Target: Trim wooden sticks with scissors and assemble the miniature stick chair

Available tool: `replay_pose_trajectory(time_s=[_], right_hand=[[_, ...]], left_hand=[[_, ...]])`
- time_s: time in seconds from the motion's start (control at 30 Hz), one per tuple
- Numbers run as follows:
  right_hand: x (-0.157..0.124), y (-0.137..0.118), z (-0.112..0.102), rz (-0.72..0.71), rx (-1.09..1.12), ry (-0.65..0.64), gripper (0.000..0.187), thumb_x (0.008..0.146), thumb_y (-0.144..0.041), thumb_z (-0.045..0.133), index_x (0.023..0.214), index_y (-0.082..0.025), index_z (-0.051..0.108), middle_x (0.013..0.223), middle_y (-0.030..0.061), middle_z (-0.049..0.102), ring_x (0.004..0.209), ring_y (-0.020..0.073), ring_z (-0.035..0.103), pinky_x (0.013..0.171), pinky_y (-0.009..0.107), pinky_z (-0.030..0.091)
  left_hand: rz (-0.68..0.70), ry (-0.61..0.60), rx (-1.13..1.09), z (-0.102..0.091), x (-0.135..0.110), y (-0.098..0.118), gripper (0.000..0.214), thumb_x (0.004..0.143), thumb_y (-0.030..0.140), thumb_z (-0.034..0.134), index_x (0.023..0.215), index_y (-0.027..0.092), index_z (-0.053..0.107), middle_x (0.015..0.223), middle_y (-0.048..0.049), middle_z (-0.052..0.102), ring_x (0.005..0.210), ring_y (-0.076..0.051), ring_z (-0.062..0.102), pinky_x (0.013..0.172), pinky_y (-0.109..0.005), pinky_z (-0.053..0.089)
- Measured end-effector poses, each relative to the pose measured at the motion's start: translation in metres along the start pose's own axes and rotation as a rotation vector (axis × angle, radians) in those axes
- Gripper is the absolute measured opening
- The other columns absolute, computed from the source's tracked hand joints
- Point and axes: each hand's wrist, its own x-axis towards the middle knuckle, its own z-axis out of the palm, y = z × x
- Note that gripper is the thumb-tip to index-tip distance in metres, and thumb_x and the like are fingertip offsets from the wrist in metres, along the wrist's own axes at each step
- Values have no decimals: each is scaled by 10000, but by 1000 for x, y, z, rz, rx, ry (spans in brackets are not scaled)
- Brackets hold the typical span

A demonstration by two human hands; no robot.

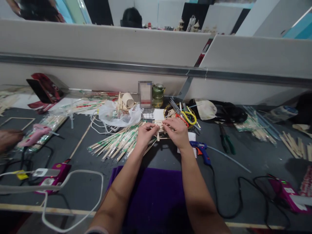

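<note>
Both forearms come in from the near edge, well apart at the elbow end, and slant toward each other until the hands nearly meet over the table. A purple cloth shows between them, its far edge short of the wrists. The left hand leans up and to the right, back of the hand outward, with its thumb and forefinger brought together at the left side of a small stick frame. The right hand leans the other way, knuckles up and palm down, its fingers bent over the frame's right side and the thumb pointing in toward the left hand. Each hand is closed in a light pinch on the frame; the exact contact of the right fingertips is partly hidden by the hand itself.

The frame sits between the two hands, near the middle of the table, and whether its base touches the surface cannot be told. Just left of the left hand, wrapped sticks fan out, some reaching behind the wrist. Beside the right wrist lies a blue glue gun, and beyond the right hand are yellow-handled scissors. At the far left, a co-worker's hand, blurred, is near a pink glue gun.
</note>
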Motion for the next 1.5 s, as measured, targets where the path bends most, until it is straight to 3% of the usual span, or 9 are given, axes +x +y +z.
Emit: replay_pose_trajectory(time_s=[0.47, 0.93, 1.5], right_hand=[[-1, 4, 2, -198, -120, 65, 159, 957, -240, 569, 929, -193, 719, 854, 74, 716, 832, 219, 611, 760, 353, 479], [-1, -3, 5, -192, -217, 30, 198, 960, -238, 554, 917, -192, 741, 818, 73, 686, 815, 219, 580, 733, 348, 467], [-3, -7, 6, -104, -124, -30, 185, 956, -237, 555, 890, -209, 725, 861, 59, 746, 830, 215, 639, 772, 353, 491]], left_hand=[[13, 8, -15, -1, 1, -5, 312, 560, 432, 842, 639, 158, 715, 635, 10, 618, 554, -96, 544, 547, -229, 454], [9, -9, -40, -1, 1, -9, 322, 568, 439, 850, 669, 156, 736, 672, -3, 643, 588, -110, 575, 585, -248, 502], [-18, -13, -57, -1, 1, -8, 340, 537, 448, 866, 654, 161, 725, 678, 0, 645, 596, -113, 589, 590, -244, 514]])
